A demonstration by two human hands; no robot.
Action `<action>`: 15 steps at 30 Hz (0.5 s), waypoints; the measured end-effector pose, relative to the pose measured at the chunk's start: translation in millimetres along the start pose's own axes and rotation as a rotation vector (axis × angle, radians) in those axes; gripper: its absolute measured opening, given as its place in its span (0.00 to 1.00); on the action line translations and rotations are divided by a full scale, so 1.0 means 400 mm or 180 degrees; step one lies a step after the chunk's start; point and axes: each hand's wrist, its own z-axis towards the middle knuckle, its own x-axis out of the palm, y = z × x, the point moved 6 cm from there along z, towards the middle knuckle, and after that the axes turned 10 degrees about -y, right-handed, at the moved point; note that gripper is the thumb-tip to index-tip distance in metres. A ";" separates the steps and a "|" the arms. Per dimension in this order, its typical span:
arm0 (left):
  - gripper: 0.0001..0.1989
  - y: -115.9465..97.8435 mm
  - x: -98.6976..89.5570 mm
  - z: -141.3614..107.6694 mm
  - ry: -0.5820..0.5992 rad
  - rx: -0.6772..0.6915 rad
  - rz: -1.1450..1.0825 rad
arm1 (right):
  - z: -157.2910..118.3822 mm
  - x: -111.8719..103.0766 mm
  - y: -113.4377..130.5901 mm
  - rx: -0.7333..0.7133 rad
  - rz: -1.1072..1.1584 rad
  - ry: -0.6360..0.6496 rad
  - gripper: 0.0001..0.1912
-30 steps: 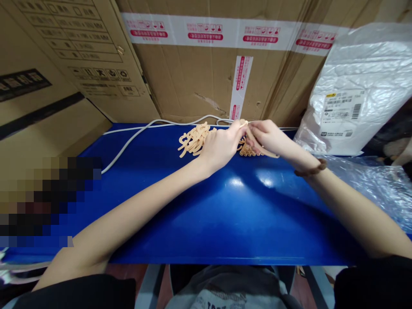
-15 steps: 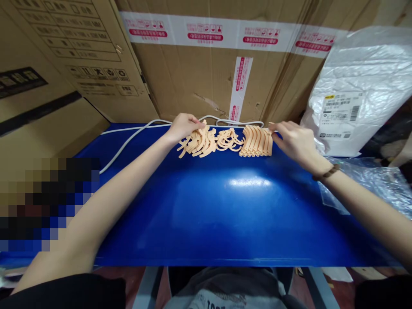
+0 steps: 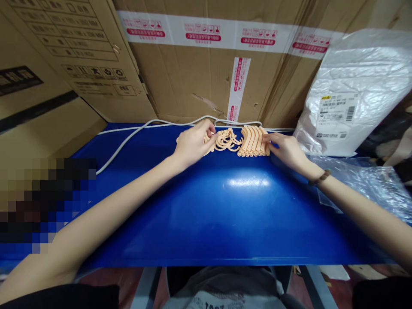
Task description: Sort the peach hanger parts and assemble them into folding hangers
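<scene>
Row bearing: the beige strip row (image 3: pixel 252 141) lies at 9 o'clock from the right hand (image 3: pixel 287 150), the nearer hand; I see its fingertips against the row's end.
Row axis: 9 to 3 o'clock overall; individual strips run roughly 12 to 6.
Right-side grip: narrow finger-thumb gap at the outermost strip; I cannot tell whether it grips.
Left-side grip: the left hand (image 3: pixel 194 143) curls over the loose strip pile (image 3: pixel 210 148), largely hiding it; I cannot confirm a hold.
Between hands: tangled C-shaped hook pieces (image 3: pixel 228 141), 3 o'clock from the left hand.
Material: smooth, matte strips, apparently plastic, gently curved; glossy blue tabletop (image 3: pixel 199 214) beneath.
</scene>
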 end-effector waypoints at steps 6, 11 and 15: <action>0.06 -0.096 0.011 -0.111 0.0601 0.0974 -0.0345 | 0.002 -0.012 0.004 0.0219 -0.0041 -0.0123 0.15; 0.06 -0.098 0.010 -0.157 0.0915 0.0884 -0.0412 | -0.007 -0.035 -0.017 0.0904 -0.0679 -0.0109 0.18; 0.08 -0.094 0.023 -0.176 0.1188 0.0995 -0.0302 | -0.015 -0.026 -0.016 0.1102 -0.0783 0.0227 0.19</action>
